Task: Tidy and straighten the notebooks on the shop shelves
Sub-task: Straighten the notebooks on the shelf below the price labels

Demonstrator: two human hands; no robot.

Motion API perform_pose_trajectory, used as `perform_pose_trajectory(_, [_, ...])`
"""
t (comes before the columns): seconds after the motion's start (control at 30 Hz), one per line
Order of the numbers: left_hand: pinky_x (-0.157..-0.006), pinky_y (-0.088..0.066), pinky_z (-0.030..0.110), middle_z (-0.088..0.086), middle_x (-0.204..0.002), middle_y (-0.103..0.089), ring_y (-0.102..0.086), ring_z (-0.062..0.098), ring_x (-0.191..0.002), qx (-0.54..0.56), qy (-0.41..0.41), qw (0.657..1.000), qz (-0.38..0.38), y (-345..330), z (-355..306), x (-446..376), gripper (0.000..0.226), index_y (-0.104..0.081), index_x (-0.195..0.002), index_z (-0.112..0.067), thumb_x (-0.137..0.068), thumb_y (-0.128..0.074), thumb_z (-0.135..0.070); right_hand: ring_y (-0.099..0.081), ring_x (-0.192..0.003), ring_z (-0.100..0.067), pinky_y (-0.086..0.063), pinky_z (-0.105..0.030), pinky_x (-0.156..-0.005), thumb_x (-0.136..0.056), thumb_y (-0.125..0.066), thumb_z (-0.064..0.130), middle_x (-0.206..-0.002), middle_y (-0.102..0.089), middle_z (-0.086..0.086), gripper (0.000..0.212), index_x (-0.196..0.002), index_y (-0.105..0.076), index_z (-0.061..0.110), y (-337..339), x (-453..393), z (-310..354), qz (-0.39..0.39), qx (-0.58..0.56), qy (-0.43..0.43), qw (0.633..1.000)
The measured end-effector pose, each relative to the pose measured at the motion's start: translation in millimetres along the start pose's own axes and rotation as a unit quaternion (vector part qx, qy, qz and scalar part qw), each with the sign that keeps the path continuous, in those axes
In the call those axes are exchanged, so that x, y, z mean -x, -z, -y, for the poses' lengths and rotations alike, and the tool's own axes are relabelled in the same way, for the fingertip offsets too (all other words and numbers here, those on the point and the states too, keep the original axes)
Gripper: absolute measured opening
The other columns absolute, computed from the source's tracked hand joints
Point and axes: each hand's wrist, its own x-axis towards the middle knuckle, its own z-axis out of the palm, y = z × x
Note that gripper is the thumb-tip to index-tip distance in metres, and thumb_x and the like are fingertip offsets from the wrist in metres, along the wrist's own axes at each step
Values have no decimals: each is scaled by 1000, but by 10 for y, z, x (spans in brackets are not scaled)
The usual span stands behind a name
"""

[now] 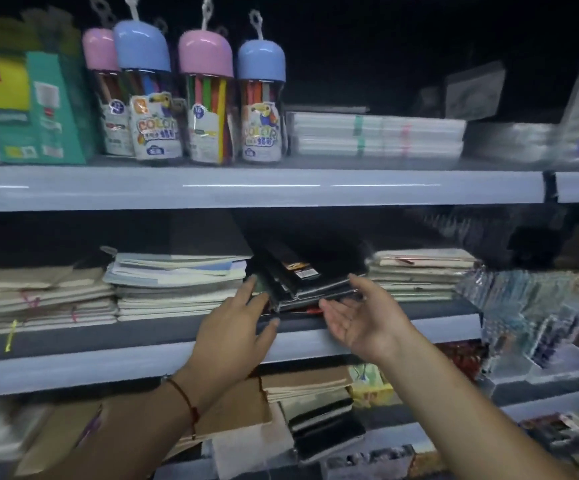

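Dim shop shelving filled the view, three grey shelves stacked one above another. On the top shelf (246,188) stood four marker tubs (205,98) with pink and blue domed lids, a green box (52,109) to their left and flat white packs (378,133) to their right.

On the middle shelf (73,362) lay several piles of notebooks. Pale notebooks (177,285) sat in an uneven pile left of centre, with a beige pile (38,296) further left and a light pile (419,271) to the right. Between them lay the black notebooks (301,275), a skewed stack turned at an angle to the shelf edge, its near corner jutting toward the front.

The left hand (236,327) reached to the stack's left side, fingers straight and slightly spread, fingertips at the gap between the pale pile and the black stack. The right hand (360,317) was held palm-up and inward at the stack's right front corner, fingers relaxed and spread, the index fingertip touching the stack's edge. Neither grip closed around anything. A red cord circled the left wrist.

On the bottom shelf (402,434), brown and black notebooks (315,410) lay loosely piled.
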Motion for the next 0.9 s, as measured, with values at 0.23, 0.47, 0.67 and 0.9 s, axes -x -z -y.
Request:
perform_pose_trajectory(0.23, [-102,-45,36,-3,-155,-40,-52,22,-128,11,20,1000,-13,-68,-90,1,57,-34,-150,-27,-98,-49,-46,-67,-85,-23,-54,-29,-66,-93,-66,32,-115,-64,-20,63,-140,-41,-2,32,-93,118,27,18,-40,999])
perform_pose_trajectory(0.47, [-88,-48,35,-2,-126,-56,-58,22,-107,11,47,998,-49,-125,-107,-38,51,-47,-138,-21,-93,-50,-45,-71,-69,-19,-56,-22,-50,-91,-70,34,-101,-68,-18,57,-130,-51,-3,-72,-83,180,40,46,-21,998])
perform_pose_trajectory(0.67, [-97,-47,35,-4,-135,-47,-54,19,-113,12,47,998,-43,-169,-95,-87,48,-54,-135,-20,-94,-48,-44,-69,-91,-28,-58,-31,-78,-97,-61,32,-127,-61,-25,61,-138,-40,-7,-49,-27,234,59,13,-31,998])
perform_pose_trajectory(0.9, [-90,-49,33,-6,-117,-48,-51,16,-107,51,47,993,-95,-200,-85,-45,36,-62,-122,-16,-93,-59,-36,-69,-94,-33,-60,-36,-76,-100,-55,35,-126,-60,-28,65,-144,-35,-8,-27,37,266,72,-4,-38,997])
